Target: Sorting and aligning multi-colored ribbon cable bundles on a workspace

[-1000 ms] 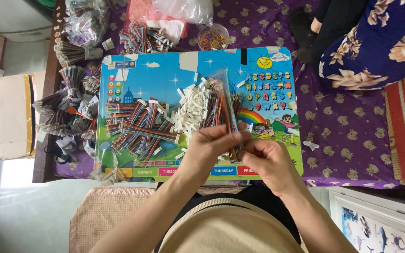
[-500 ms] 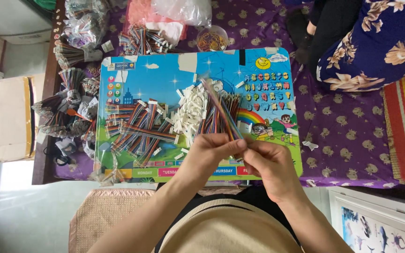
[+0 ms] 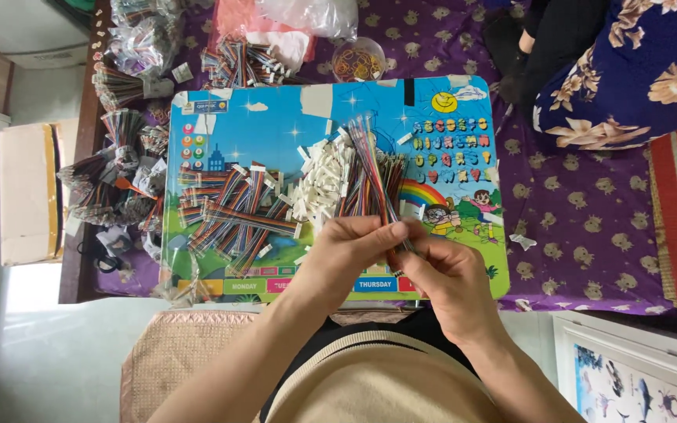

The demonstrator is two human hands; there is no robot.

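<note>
Left hand (image 3: pixel 352 249): fingers curled shut around the near end of a bundle of thin multicoloured wires (image 3: pixel 371 168), pinching it from the left
Right hand (image 3: pixel 440 270): fingertips closed on the same end of the bundle from the right, touching the left hand's fingertips
Bundle: its near end sits between the two sets of fingertips; the free lengths fan out away from the person, rising over the board
Board (image 3: pixel 276 125): colourful children's play board with cartoon pictures, lying flat on a purple flowered cloth (image 3: pixel 581 235)
Pile of white connectors (image 3: pixel 321 184): on the board, just left of the held wires
Finished ribbon cables (image 3: pixel 233 211): heaped on the board's left half, well apart from the hands
Small bowl of rubber bands (image 3: pixel 356 59): beyond the board's far edge
Other person: a flowered dark blue garment (image 3: pixel 628 70) at the upper right
</note>
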